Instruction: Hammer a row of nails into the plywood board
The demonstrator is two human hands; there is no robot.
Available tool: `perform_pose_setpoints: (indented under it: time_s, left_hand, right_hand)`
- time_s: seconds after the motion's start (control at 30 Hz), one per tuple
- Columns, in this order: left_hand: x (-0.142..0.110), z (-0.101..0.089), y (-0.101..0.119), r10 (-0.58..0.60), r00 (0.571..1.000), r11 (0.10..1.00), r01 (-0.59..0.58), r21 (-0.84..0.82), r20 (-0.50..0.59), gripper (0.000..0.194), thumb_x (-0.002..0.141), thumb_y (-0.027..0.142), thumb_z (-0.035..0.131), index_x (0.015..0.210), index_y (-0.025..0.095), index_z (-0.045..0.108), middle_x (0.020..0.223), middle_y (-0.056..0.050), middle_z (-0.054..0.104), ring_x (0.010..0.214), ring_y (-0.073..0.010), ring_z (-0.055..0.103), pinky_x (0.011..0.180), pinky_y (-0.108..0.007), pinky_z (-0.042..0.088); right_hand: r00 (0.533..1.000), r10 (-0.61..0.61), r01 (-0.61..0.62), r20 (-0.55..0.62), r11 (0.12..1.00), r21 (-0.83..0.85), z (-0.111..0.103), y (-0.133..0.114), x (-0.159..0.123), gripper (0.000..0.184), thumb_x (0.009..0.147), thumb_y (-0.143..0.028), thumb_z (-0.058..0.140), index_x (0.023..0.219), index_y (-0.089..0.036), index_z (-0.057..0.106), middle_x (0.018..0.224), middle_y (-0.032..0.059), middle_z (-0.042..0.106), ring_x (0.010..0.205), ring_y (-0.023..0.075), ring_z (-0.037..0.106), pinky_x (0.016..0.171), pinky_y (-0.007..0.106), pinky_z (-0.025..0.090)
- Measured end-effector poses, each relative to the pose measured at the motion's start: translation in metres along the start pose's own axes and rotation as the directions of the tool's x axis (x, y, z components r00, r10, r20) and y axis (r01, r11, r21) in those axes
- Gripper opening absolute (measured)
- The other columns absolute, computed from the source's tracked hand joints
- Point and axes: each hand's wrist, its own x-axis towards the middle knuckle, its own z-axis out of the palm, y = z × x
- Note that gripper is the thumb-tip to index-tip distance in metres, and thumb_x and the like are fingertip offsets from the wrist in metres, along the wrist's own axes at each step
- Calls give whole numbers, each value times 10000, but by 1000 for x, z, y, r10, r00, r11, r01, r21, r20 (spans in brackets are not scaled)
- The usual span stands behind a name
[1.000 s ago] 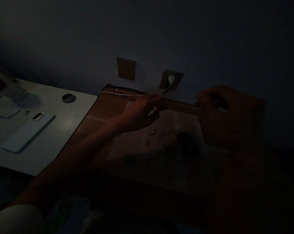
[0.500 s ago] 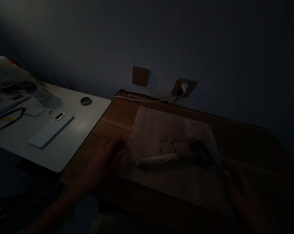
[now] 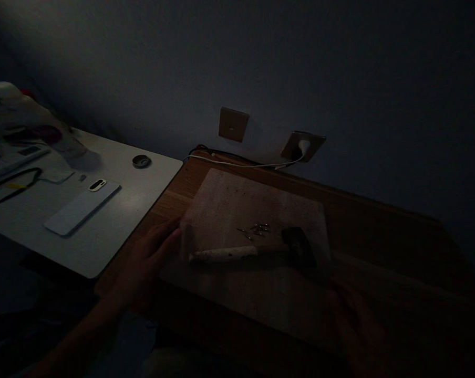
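Note:
The room is dim. A flat wooden board (image 3: 221,205) lies on the brown tabletop between my two hands. My left hand (image 3: 153,249) grips the board's left edge, fingers against its side. At the right edge, my right hand (image 3: 353,312) is closed on the board, though deep shadow hides part of its fingers. On the board rests a hammer (image 3: 225,254), its pale, worn handle pointing left and its dark head (image 3: 299,247) to the right. Just behind the handle lie several small screws or nails (image 3: 259,229) in a loose cluster.
A white table (image 3: 143,189) adjoins on the left, bearing a phone (image 3: 82,207), a small round dish (image 3: 141,161), a pale bottle (image 3: 60,126) and a dark cable loop. Behind, a white cord (image 3: 237,164) runs to a wall socket (image 3: 303,146) beside another wall plate (image 3: 233,124).
The board has slid left with the hammer on it, and both my hands have moved left alongside. The small metal pieces have shifted and sit closer together.

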Motion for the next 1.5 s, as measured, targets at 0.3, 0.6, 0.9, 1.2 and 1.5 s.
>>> perform_pose_setpoints:
  time_s: [0.3,0.6,0.9,1.2,1.5]
  left_hand:
    - [25,-71,-15,-117,950,986,145,78,-288,570,892,689,596,1210,253,777,1321,-36,791,1319,-364,678,1106,-451,560]
    - [33,-101,-28,-127,926,941,225,251,-355,562,953,661,550,1261,221,715,1342,-40,761,1308,-369,670,1112,-444,524]
    - [20,-66,-7,-16,961,929,116,351,-277,606,913,642,515,1221,166,730,1297,-123,765,1205,-346,721,995,-434,602]
    - [-13,20,2,292,940,876,-336,345,175,481,1039,538,510,1316,203,716,1301,-123,740,1164,-272,732,1004,-423,626]
    - [-10,60,7,654,699,554,-703,446,290,319,1089,275,505,1371,202,636,1404,-133,697,1310,-312,612,1043,-505,568]
  right_hand:
    - [966,-230,214,115,967,138,64,-42,-21,475,971,-637,579,1223,-276,758,1300,137,784,1193,381,742,943,531,628]
    - [915,-350,341,202,937,79,86,-67,-31,403,1025,-544,569,1290,-311,765,1294,110,784,1099,315,781,890,471,649]
    - [990,-138,131,26,973,188,68,-47,-6,529,880,-665,610,1151,-231,741,1239,164,796,1104,354,763,904,484,624]
    - [992,13,-55,-124,940,-338,-38,23,30,560,887,-714,487,1030,-233,736,1187,229,767,1066,483,706,960,683,512]
    - [944,80,-161,-321,959,-233,-57,51,6,507,901,-689,489,989,-218,655,1105,235,717,1064,477,655,893,639,512]
